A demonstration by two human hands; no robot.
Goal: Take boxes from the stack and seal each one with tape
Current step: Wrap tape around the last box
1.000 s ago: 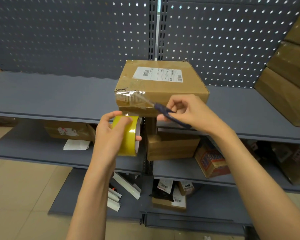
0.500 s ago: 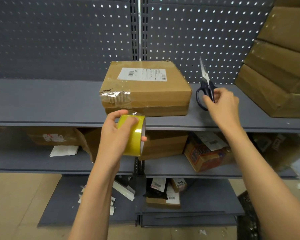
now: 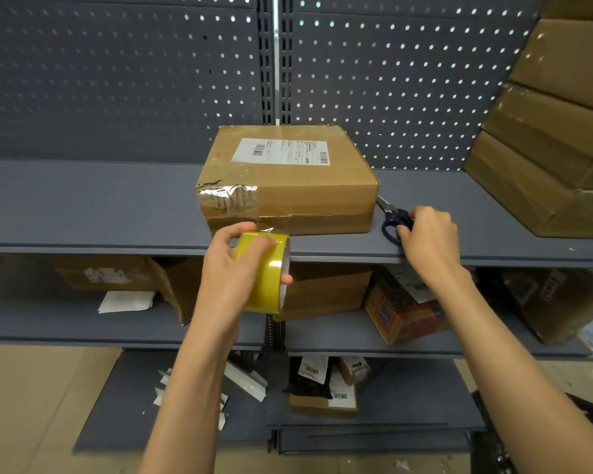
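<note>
Head view: shelf (image 3: 117,206) carried a stack of boxes (image 3: 555,131) at far right and a labelled box (image 3: 288,186) mid-shelf, crinkled tape on its left corner. Left hand (image 3: 233,271) gripped the yellow tape roll (image 3: 266,271) just below the shelf edge. Right hand (image 3: 428,234) held the scissors (image 3: 392,217) lying beside the box.

Bare shelf (image 3: 83,200) left of box (image 3: 305,189)
</note>
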